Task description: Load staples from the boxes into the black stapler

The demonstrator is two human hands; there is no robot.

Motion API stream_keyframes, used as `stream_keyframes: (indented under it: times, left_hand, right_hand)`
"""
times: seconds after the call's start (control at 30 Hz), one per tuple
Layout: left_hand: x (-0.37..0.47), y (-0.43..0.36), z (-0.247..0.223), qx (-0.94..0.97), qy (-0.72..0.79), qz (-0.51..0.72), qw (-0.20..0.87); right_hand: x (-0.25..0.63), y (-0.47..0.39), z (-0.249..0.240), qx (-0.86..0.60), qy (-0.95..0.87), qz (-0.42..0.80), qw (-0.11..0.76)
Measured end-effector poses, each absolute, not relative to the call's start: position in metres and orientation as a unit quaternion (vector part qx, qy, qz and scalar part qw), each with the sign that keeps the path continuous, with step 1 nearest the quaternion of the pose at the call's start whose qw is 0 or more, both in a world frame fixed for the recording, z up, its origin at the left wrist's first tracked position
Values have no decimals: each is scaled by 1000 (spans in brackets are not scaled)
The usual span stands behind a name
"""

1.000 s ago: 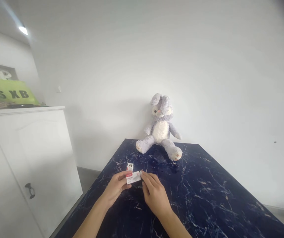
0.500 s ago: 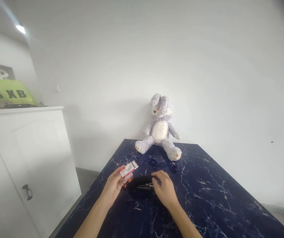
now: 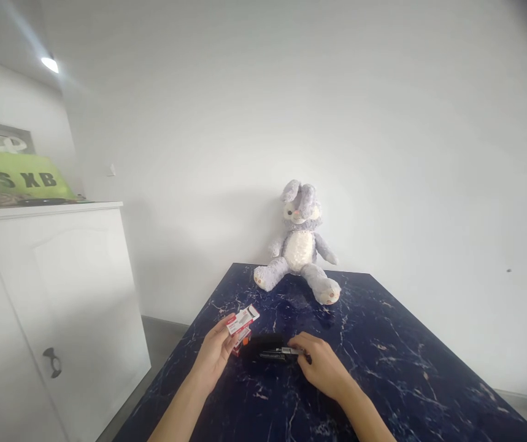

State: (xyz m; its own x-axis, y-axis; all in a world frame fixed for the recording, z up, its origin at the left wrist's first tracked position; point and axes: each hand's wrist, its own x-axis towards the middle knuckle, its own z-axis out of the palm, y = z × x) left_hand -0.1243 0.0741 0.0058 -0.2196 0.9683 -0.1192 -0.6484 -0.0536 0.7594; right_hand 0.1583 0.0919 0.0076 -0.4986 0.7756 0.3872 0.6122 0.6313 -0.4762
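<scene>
My left hand (image 3: 216, 350) holds a small red and white cardboard box (image 3: 243, 318), tilted up, with a grey item pictured on its face and a dark opening at its far end. Just below it a second red and white box (image 3: 241, 341) shows, partly hidden by the first. A black stapler (image 3: 272, 355) lies to the right of the boxes on the table, a silvery metal strip (image 3: 289, 351) sticking out along it. Closed round the right end of that strip are the fingers of my right hand (image 3: 321, 363). A small orange piece (image 3: 246, 341) is beside the second box.
The dark blue marbled table (image 3: 383, 362) reaches back to a white wall. A plush rabbit (image 3: 300, 248) sits at its far edge. On the left stands a white cabinet (image 3: 83, 276) with a green bag (image 3: 19, 175) on top.
My right hand has moved right and slightly down, and more of the metal strip shows beyond the stapler's body. The left hand still holds the box. The view has shifted slightly.
</scene>
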Motion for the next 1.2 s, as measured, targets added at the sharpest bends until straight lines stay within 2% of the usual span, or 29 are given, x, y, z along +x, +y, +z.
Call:
stream_keyframes:
  times: [0.17, 0.3, 0.47, 0.63, 0.8, 0.97, 1.2]
  left_hand:
    - [-124, 73, 5, 246, 369, 683, 581]
    - [-122, 72, 4, 269, 381, 671, 577]
    - [-118, 66, 7, 308, 398, 651, 569]
    - [-105, 55, 13, 395, 410, 611, 550]
    - [-90, 47, 16, 449, 427, 583, 526]
    - [-80, 41, 19, 458, 434, 556, 541]
    - [-68, 33, 24, 435, 400, 554, 586]
  right_hand:
    - [155, 91, 9, -421, -871, 80, 239]
    - [156, 89, 11, -435, -858, 75, 264]
    - [164, 94, 4, -437, -778, 214, 398]
    - [155, 101, 4, -422, -588, 390, 570]
    - [125, 89, 18, -361, -497, 472, 632]
    - [111, 80, 15, -389, -513, 442, 625]
    - [102, 65, 11, -467, -540, 322, 622]
